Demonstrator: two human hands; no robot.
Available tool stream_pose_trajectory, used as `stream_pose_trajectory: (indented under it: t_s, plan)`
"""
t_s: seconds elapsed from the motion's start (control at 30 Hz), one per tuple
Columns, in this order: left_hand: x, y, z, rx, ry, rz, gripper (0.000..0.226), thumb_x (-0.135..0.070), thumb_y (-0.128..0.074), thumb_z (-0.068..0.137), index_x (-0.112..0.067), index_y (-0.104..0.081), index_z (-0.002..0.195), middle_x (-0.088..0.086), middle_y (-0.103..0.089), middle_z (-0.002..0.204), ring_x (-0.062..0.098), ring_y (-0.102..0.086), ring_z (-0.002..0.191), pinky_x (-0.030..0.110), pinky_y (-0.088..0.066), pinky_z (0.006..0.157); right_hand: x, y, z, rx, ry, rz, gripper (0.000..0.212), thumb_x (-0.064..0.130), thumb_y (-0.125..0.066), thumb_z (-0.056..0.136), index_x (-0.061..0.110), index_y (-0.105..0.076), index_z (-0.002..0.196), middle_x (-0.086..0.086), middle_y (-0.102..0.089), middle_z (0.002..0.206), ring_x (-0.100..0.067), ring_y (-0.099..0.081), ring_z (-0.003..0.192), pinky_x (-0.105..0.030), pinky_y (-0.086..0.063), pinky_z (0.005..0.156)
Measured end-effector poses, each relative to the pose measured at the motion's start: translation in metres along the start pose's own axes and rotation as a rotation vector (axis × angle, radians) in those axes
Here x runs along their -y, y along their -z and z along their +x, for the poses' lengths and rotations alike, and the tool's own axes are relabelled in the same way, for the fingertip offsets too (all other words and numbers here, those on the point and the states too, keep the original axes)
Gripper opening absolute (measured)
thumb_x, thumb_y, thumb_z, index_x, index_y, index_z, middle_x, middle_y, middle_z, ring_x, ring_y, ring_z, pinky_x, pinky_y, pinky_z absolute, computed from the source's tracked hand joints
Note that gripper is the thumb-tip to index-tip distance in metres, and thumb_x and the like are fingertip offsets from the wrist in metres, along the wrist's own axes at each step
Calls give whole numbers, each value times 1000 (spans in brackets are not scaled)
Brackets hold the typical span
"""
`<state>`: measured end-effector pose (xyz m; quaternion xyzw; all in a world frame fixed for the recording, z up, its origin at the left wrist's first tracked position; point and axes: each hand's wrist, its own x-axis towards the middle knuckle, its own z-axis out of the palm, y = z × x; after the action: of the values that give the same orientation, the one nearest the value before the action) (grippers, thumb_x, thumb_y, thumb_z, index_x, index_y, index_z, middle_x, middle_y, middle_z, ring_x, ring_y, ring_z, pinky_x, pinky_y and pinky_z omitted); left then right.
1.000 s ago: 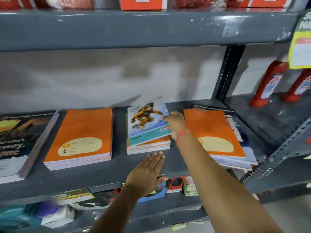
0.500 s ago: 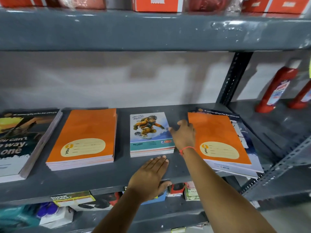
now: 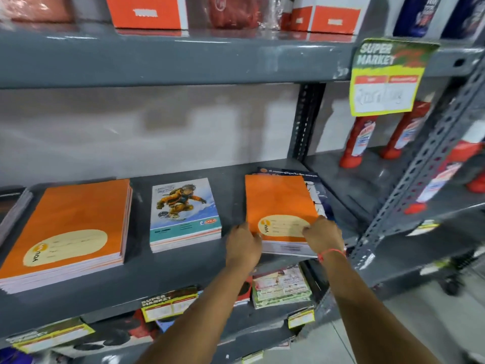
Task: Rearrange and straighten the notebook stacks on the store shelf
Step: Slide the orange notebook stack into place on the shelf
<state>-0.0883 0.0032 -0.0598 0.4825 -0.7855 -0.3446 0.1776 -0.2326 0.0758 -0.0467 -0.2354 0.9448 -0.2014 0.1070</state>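
Both hands are gripping the orange notebook (image 3: 279, 203) by its near edge: left hand (image 3: 242, 245) at one corner, right hand (image 3: 324, 236) at the other. Long axis is running back, seemingly skewed over the dark stack (image 3: 319, 191).

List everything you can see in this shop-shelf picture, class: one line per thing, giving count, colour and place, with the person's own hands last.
Orange notebook stack: one, orange cover with cream label, left on the middle shelf.
Snowboarder notebook stack: one, blue and teal cover, centre of the shelf.
Right notebook stack: one, orange notebook on top of dark-covered ones, askew, right end of the shelf.
Dark notebook stack: one, only an edge shows, far left.
Middle shelf: one, grey metal.
Orange boxes: at least three, upper shelf.
Price sign: one, yellow and green, hanging upper right.
Red bottles: several, red with white labels, neighbouring bay on the right.
Left hand: at the right stack's left front corner.
Right hand: on its front edge; red thread at the wrist.
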Motion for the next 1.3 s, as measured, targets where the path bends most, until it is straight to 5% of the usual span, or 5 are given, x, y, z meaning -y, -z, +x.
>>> stream_pose_trajectory:
  t_s: [0.2,0.47,0.8,1.1,1.3]
  plan:
    - [-5,-3,0,-36,208,-260,17,-18,-47,90,-7,-58,97,12,-67,102,27,-61,87,33,-47,70,-17,6,15,351,-200,287,16,12,-62,84,-2,-53,83,-14,-47,84,-27,-49,93,-34,-44,92]
    - [-12,14,-12,-83,136,-366,9,-19,-51,85,-18,-42,85,-8,-50,70,5,-49,65,22,-37,50,-1,25,9,381,-92,344,44,8,-69,78,-7,-54,118,-20,-54,132,-34,-50,122,-40,-38,106]
    - [79,163,-31,-475,129,-417,6,-3,-54,72,-9,-55,74,4,-58,66,17,-51,60,29,-34,51,138,6,-71,516,271,801,24,-10,-65,69,11,-54,63,-7,-58,67,-18,-52,58,-24,-39,57]
    - [203,276,-61,-538,333,-348,4,-9,-51,62,-7,-48,62,19,-40,64,29,-33,63,39,-30,60,268,-99,-158,601,445,588,26,8,-73,70,5,-54,89,-12,-60,93,-25,-58,90,-28,-41,66]
    - [246,294,-64,-385,418,-27,16,-20,-58,76,-12,-50,66,12,-60,71,34,-58,74,40,-47,72,278,-134,-171,623,447,374,33,18,-74,72,11,-43,83,3,-45,70,-10,-44,63,-22,-31,49]
